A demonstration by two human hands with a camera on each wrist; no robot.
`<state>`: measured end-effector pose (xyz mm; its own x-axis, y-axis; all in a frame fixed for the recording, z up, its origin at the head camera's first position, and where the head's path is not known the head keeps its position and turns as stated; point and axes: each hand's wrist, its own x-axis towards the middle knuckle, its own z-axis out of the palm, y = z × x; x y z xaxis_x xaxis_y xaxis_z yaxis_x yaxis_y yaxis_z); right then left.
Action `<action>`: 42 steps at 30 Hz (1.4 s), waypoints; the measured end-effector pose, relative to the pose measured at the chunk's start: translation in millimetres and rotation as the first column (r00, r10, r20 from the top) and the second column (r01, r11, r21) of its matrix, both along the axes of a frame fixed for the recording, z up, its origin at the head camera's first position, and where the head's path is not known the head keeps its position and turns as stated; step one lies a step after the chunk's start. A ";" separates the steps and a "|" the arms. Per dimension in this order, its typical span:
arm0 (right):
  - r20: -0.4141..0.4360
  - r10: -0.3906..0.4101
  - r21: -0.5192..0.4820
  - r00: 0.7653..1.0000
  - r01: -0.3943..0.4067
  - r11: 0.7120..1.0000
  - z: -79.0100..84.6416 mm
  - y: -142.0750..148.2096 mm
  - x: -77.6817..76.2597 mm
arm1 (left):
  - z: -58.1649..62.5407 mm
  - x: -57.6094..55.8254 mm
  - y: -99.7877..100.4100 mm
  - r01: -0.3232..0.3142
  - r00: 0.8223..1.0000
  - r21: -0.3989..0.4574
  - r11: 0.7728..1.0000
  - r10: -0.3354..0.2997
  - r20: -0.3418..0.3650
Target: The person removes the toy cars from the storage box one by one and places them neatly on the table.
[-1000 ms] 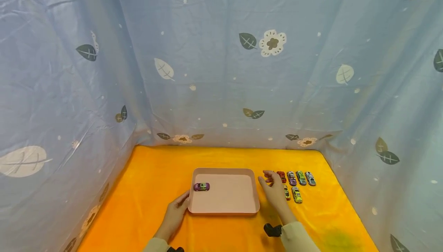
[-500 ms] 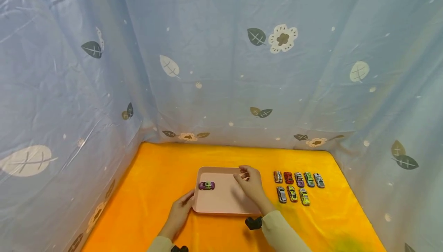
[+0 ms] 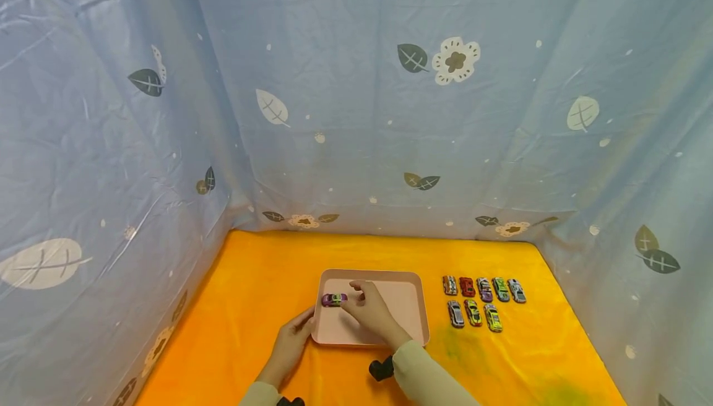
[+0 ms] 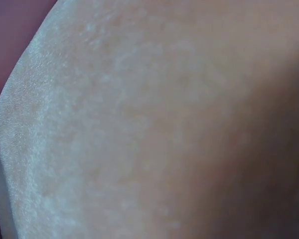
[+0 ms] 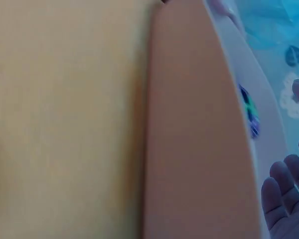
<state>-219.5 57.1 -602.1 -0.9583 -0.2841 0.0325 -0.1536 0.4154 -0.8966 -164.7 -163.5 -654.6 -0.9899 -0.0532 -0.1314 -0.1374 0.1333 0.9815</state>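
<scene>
A purple and green toy car (image 3: 334, 299) sits in the left part of a shallow pink tray (image 3: 390, 336). My left hand (image 3: 292, 339) holds the tray at its left side. Skin fills most of the left wrist view, so that grip is hidden there. My right hand (image 3: 372, 312) is over the tray, just right of the car, its fingers loosely bent. In the right wrist view the toy car (image 5: 249, 111) shows apart from the right hand's fingers (image 5: 285, 188), which hold nothing visible.
Right of the tray, several toy cars stand in two rows on the yellow-orange cloth (image 3: 267, 270), among them a red car (image 3: 466, 286), a silver car (image 3: 455, 314) and a yellow car (image 3: 492, 318). A blue patterned curtain (image 3: 345, 146) encloses the back and sides.
My right hand has moved left from beside the toy car rows, across the tray, to near the purple car. My left hand stays at the tray's left side. The head view has shifted slightly.
</scene>
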 end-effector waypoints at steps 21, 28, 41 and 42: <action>-0.009 -0.023 0.172 1.000 0.024 0.985 -19.3 -20.6 3.5 | 1.2 -0.6 3.2 0.009 1.000 0.001 1.000 -0.009 -0.006; -0.003 -0.050 0.171 0.999 0.049 0.984 -20.9 -22.8 3.3 | 2.4 -0.7 3.7 0.013 1.000 0.008 1.000 -0.013 -0.018; 0.030 -0.147 0.213 0.989 0.138 0.967 -22.4 -37.8 1.7 | 0.2 0.1 -0.1 0.000 1.000 0.015 1.000 0.000 -0.015; 0.028 -0.141 0.220 0.990 0.131 0.967 -21.5 -37.8 2.1 | -0.2 0.4 -0.6 0.002 1.000 0.016 1.000 -0.002 -0.013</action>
